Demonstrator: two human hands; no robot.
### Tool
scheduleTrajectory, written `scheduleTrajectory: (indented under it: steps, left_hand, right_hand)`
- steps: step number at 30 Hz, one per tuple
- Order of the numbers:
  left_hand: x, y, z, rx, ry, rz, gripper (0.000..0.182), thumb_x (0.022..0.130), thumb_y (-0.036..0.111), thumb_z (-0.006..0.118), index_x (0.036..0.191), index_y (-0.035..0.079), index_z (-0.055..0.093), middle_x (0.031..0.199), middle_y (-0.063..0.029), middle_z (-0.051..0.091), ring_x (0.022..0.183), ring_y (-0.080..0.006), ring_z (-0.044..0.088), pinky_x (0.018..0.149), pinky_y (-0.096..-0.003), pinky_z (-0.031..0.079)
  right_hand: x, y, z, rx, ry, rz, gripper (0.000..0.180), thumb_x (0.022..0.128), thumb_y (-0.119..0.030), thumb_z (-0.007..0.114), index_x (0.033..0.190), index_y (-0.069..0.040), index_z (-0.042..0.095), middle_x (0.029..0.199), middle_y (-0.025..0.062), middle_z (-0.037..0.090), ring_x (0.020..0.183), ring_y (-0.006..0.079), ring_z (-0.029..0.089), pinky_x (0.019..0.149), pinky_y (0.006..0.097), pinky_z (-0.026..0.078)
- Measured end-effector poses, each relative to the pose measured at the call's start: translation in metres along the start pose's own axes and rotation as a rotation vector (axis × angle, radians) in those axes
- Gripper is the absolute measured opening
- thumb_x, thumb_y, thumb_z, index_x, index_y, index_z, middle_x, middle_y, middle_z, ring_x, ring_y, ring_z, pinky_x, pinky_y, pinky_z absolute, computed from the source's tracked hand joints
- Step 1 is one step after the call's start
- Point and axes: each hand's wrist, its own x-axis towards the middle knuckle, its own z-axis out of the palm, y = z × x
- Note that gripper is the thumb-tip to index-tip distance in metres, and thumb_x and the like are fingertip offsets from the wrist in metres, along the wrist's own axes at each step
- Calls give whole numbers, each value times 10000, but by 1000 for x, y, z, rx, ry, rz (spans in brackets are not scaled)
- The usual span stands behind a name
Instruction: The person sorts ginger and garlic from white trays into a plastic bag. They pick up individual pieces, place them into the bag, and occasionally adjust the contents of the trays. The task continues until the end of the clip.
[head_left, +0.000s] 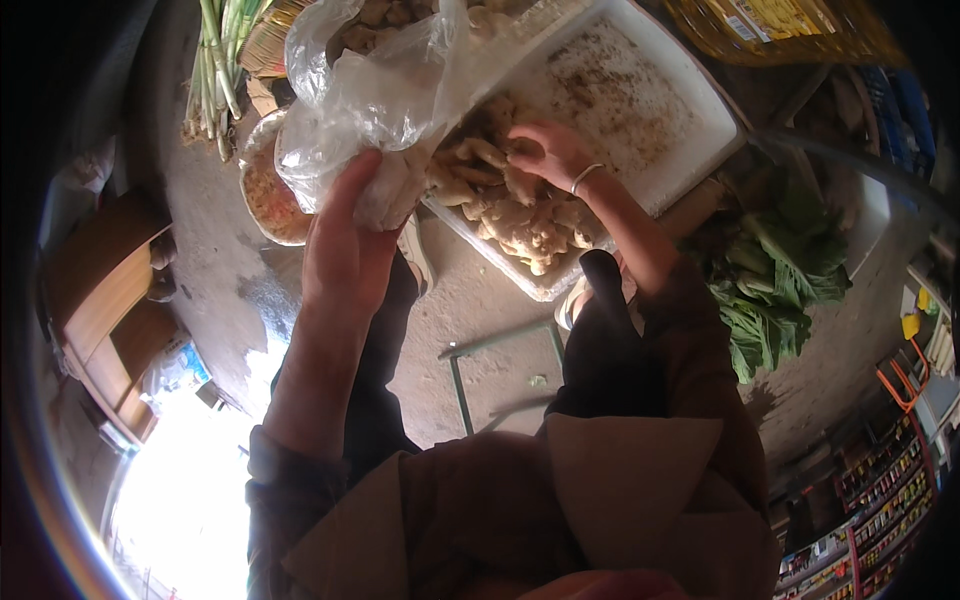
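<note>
My left hand (349, 247) grips a clear plastic bag (375, 105), with the thumb lying over its near side. The crumpled plastic hides what, if anything, the bag contains. To the right, my right hand (553, 154), with a bracelet at the wrist, reaches over a pile of ginger root (525, 217) in a white foam box (667, 112). Its fingers and thumb are curled by the upper pieces of ginger; whether they pinch one is hidden. The ginger fills the box's near left part, and dirt covers the floor of its far part.
Spring onions (214, 75) lie at upper left, near a plastic-lined basket (270, 195). More ginger (382, 22) sits behind the bag. Leafy greens (780, 277) lie on the right. A large oil bottle (787, 30) stands at upper right. A green metal frame (502, 341) is between my legs.
</note>
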Motion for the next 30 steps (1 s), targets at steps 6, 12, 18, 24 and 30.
scheduleTrajectory:
  steps: [6, 12, 18, 24, 30]
  left_hand:
    - [0, 2, -7, -33, -42, 5, 328, 897, 241, 544, 1160, 54, 485, 1119, -112, 568, 1046, -231, 563, 906, -339, 439]
    - [3, -5, -12, -63, -60, 15, 321, 899, 245, 541, 1139, 35, 503, 1121, -123, 577, 1053, -233, 560, 907, -336, 438]
    - [7, -3, -10, -41, -24, 3, 349, 899, 247, 540, 1158, 18, 497, 1121, -125, 576, 1065, -228, 549, 933, -336, 419]
    - [4, 6, -13, -87, -14, 4, 361, 887, 223, 562, 1174, 18, 489, 1129, -117, 561, 1054, -223, 544, 929, -340, 424]
    - [13, 17, -25, -289, -67, 90, 351, 841, 143, 617, 1155, 1, 549, 1156, -106, 558, 1073, -208, 538, 896, -317, 446]
  right_hand:
    - [21, 66, 1, 355, 303, 352, 151, 776, -235, 655, 871, -120, 675, 822, 91, 670, 753, 249, 645, 693, 337, 506]
    - [57, 114, 1, -402, 109, 720, 581, 768, -307, 678, 1287, -257, 422, 1293, 152, 441, 1103, 312, 517, 849, 433, 473]
    - [58, 141, 9, -384, 96, 647, 482, 796, -219, 646, 1252, -231, 492, 1236, 114, 481, 1081, 296, 535, 814, 439, 492]
    - [8, 121, -33, 1269, 218, 534, 359, 845, -55, 560, 1199, -93, 516, 1058, 78, 577, 936, 223, 616, 676, 315, 548]
    - [-8, 9, -94, 1585, -30, 269, 335, 881, -4, 486, 1215, -26, 470, 1173, 135, 558, 932, 258, 629, 712, 273, 559]
